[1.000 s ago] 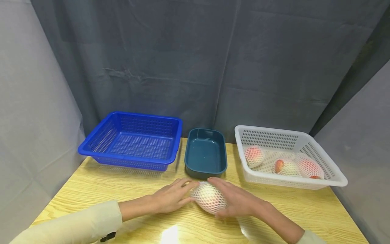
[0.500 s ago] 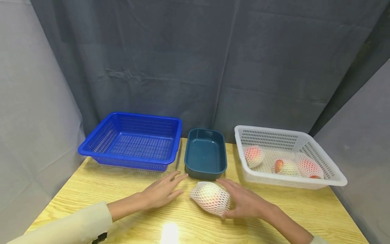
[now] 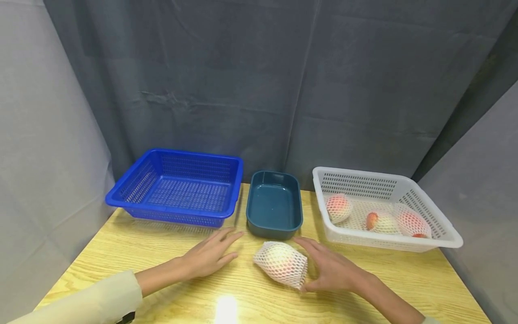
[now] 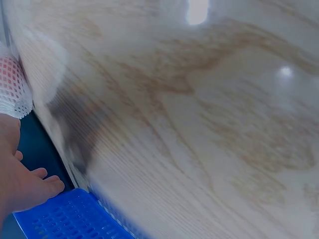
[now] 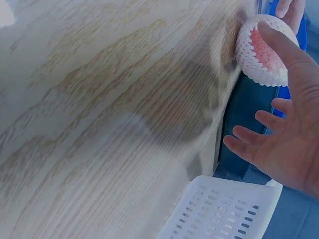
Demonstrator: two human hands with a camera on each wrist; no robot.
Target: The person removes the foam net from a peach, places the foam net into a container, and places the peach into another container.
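The left hand (image 3: 207, 255) has withdrawn, fingers released, leaving the round red-and-cream fruit in white foam netting (image 3: 281, 264) ungripped beside the right hand (image 3: 332, 269), fingers likewise parted.

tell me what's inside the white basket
The white basket holds three net-wrapped fruits: one beside its left wall, two close together toward the right. Whatever lies directly beneath them is covered, so I can't tell.

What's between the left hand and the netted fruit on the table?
Just a bare strip of wooden tabletop: the head view shows the left hand apart from the netted fruit.
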